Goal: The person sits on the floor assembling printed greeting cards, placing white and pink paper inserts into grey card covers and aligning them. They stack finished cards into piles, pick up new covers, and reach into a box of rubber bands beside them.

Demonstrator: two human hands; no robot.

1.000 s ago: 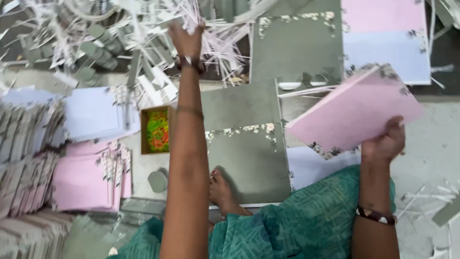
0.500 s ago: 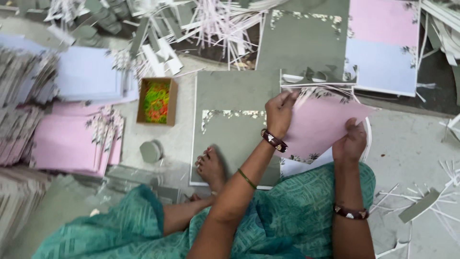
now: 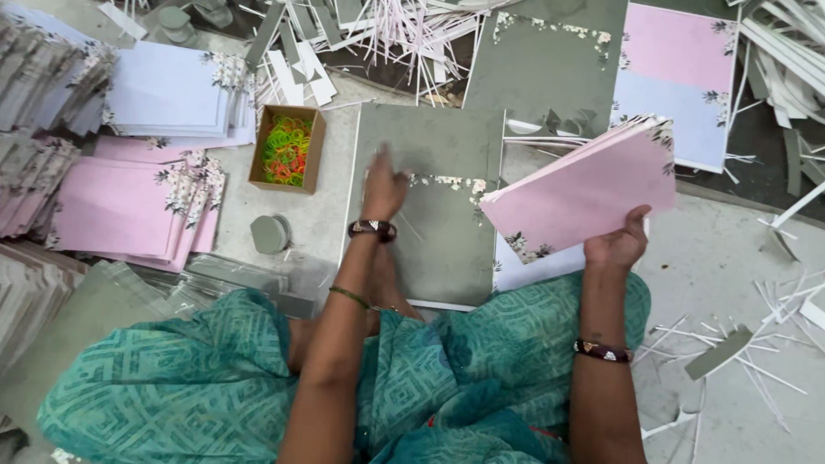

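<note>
**One hand on the grey sheets, one hand full of pink**

My left hand (image 3: 384,185) lies palm down, fingers loosely together, on the stack of grey-green card sheets with a thin floral band (image 3: 427,206) that sits on the floor right in front of my knees. It is a little blurred, so I cannot tell whether the fingertips are pinching a sheet edge or only pressing on the top one. The stack is squared up close to my lap, which I judge keeps it within easy reach of that hand.

My right hand (image 3: 615,247) grips a thick bundle of pink cards with flower-printed corners (image 3: 584,193) by its lower edge, thumb on top and fingers closed underneath. I hold it tilted up off the floor, overhanging the right edge of the grey stack, so its cards stay together and clear of the loose scraps.

Near the grey stack's upper left corner stands a small open cardboard box of green, yellow and orange rubber bands (image 3: 287,149). Left of it lie fanned piles of pink floral sheets (image 3: 120,210) and pale lilac sheets (image 3: 172,90). White paper trimmings (image 3: 404,34) litter the far edge of the floor. A large pink-and-lilac printed sheet (image 3: 679,82) lies at the upper right.
</note>
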